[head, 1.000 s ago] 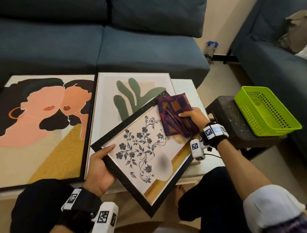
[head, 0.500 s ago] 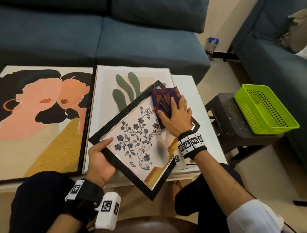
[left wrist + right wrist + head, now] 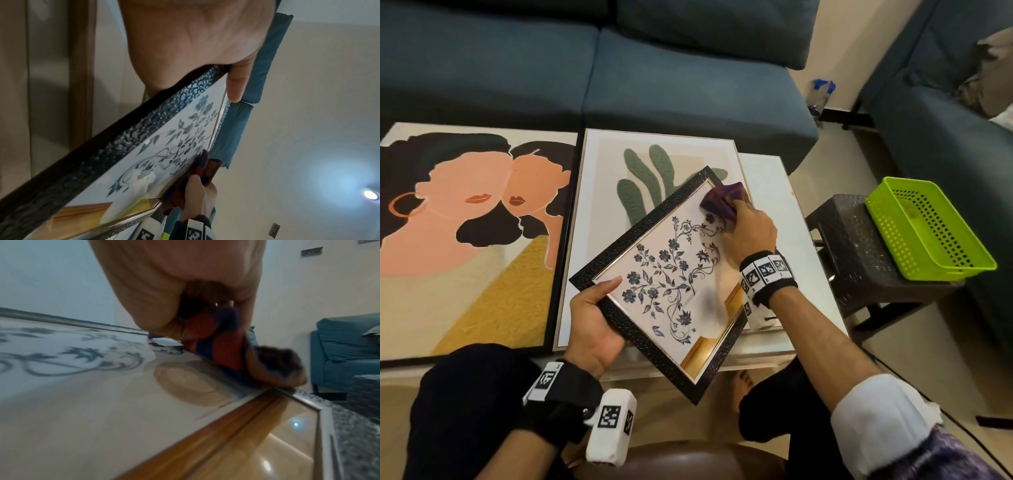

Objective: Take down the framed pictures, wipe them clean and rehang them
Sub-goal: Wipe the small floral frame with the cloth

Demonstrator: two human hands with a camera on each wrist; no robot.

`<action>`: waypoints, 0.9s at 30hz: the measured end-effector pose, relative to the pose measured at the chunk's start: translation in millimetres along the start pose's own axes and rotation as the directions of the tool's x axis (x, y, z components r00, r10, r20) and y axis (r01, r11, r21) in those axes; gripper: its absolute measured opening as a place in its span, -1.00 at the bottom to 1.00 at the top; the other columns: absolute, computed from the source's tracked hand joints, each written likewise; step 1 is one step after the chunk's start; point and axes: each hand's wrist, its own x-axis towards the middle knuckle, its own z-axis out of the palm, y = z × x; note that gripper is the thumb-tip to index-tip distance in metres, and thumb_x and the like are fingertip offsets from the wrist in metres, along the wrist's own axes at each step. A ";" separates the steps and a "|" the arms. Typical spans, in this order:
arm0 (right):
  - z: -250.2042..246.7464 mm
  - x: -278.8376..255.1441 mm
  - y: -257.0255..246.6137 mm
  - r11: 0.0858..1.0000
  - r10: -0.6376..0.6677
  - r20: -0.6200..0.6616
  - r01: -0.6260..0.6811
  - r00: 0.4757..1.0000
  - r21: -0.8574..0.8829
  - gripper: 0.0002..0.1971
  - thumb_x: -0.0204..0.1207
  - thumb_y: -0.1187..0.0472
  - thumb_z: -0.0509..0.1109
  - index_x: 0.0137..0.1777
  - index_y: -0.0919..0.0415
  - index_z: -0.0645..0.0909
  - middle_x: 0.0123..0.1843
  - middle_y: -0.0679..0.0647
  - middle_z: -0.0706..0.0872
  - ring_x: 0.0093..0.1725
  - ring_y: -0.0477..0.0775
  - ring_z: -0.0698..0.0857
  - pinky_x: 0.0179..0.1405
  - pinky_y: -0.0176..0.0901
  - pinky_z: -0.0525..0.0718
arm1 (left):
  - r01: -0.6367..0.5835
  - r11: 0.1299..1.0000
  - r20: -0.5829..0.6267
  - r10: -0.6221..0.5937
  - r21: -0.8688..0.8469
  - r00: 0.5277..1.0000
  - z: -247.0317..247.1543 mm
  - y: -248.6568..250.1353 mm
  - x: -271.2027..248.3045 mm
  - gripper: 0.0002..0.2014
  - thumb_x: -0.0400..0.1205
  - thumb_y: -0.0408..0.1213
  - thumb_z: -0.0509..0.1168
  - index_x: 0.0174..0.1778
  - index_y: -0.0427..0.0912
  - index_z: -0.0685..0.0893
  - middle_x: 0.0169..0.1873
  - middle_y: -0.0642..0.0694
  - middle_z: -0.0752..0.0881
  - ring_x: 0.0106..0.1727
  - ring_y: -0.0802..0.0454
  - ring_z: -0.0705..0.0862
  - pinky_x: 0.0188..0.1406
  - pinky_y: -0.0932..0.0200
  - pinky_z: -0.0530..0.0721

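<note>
Sofa (image 3: 688, 68) behind; tabletop (image 3: 767, 192) before it, carrying two large pictures laid flat: a portrait (image 3: 465, 240) at the left and a cactus print (image 3: 654, 178) just beside it, both broad, stiff panels that would likely want two hands at opposite edges. Over the cactus print, tilted and turned cornerwise, the floral frame (image 3: 667, 284), its near corner overhanging the tabletop edge toward the knees; dark embossed moulding, glazed front that mirrors the ceiling light in the right wrist view, hence judged rigid, moderately light, smooth and breakable on the face, with the textured moulding the safer place to hold. Left hand (image 3: 592, 329) clamped on the frame's left corner, thumb (image 3: 607, 286) lying across the moulding onto the glass edge, remaining fingers hidden beneath; a corner hold of this kind lets the frame pivot under pressure, so a hold along the side or support from the tabletop seems steadier. Right hand (image 3: 750, 233) at the far corner, fingers curled round a bunched checked cloth (image 3: 720, 202) and pressing it to the glass; the cloth is soft, limp and compliant, best gathered into a pad. Stool (image 3: 859, 246) and green basket (image 3: 928, 229) stand at the right.
</note>
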 end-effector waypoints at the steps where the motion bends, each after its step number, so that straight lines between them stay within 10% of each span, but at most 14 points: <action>1: -3.5 3.5 1.1 0.999 0.039 -0.019 -0.038 0.999 0.027 -0.65 0.51 0.19 0.45 0.30 -0.01 0.67 -0.05 0.02 0.77 -0.07 0.15 0.72 0.08 0.10 0.78 | 0.001 1.000 0.002 -0.001 -0.004 1.000 -1.0 0.2 0.2 -0.54 0.73 -0.33 0.22 0.57 -0.27 0.64 0.33 -0.29 0.82 0.39 -0.35 0.76 0.33 -0.32 0.69; 7: -37.1 9.8 26.0 0.835 0.324 -0.069 -0.250 0.944 0.490 -0.75 0.52 0.29 0.36 0.13 0.12 0.78 -0.15 -0.01 0.76 -0.11 0.12 0.73 0.00 -0.01 0.76 | -0.010 0.999 0.032 0.011 -0.051 0.999 0.6 1.0 2.6 -0.57 0.77 -0.31 0.20 0.57 -0.26 0.63 0.35 -0.30 0.80 0.39 -0.31 0.77 0.35 -0.33 0.67; 12: -57.7 -13.8 55.6 0.412 0.511 0.094 -0.340 0.854 0.846 -0.88 0.25 0.29 0.28 -0.24 0.21 0.63 -0.30 0.12 0.66 -0.23 0.16 0.66 -0.21 0.09 0.73 | -0.050 0.992 0.050 0.057 -0.118 0.997 -2.9 4.3 11.9 -0.52 0.76 -0.27 0.20 0.63 -0.22 0.59 0.45 -0.27 0.75 0.49 -0.28 0.71 0.45 -0.31 0.62; 18: -68.0 -59.1 77.2 -0.066 0.454 0.424 -0.446 0.783 0.893 -0.38 0.29 0.24 0.64 0.40 0.15 0.60 0.16 0.12 0.84 0.10 0.19 0.84 -0.11 0.20 0.84 | -0.080 0.990 -0.003 0.080 -0.119 0.997 -2.5 7.4 17.9 -0.62 0.83 -0.23 0.15 0.33 -0.21 0.86 0.36 -0.25 0.81 0.31 -0.23 0.83 0.37 -0.25 0.66; 21: -58.2 -81.3 71.2 0.077 0.476 0.296 -0.374 0.828 0.924 -0.61 0.36 0.38 0.66 0.18 0.16 0.74 0.04 0.11 0.88 0.03 0.16 0.87 -0.04 0.16 0.85 | -0.083 0.991 -0.031 0.080 -0.104 0.996 -3.7 8.4 19.9 -0.63 0.82 -0.20 0.17 0.34 -0.23 0.83 0.35 -0.26 0.81 0.34 -0.23 0.81 0.36 -0.25 0.67; 25: -29.9 -113.3 64.5 0.762 0.263 -0.051 -0.175 0.963 0.623 -0.73 0.38 0.25 0.66 0.05 0.04 0.77 -0.12 -0.09 0.80 -0.11 -0.06 0.76 -0.06 -0.06 0.75 | -0.078 0.994 -0.058 0.073 -0.078 0.996 -4.5 9.0 20.7 -0.59 0.81 -0.17 0.17 0.51 -0.24 0.68 0.35 -0.27 0.81 0.41 -0.27 0.75 0.33 -0.28 0.67; 27: -17.8 -125.2 63.7 0.789 0.212 -0.018 -0.160 0.977 0.594 -0.74 0.41 0.21 0.65 0.06 -0.02 0.74 -0.10 -0.10 0.79 -0.08 -0.12 0.73 -0.05 -0.16 0.70 | -0.077 0.994 -0.068 0.072 -0.071 0.995 -5.1 8.4 21.1 -0.57 0.81 -0.16 0.18 0.54 -0.24 0.66 0.35 -0.28 0.80 0.44 -0.29 0.73 0.33 -0.30 0.67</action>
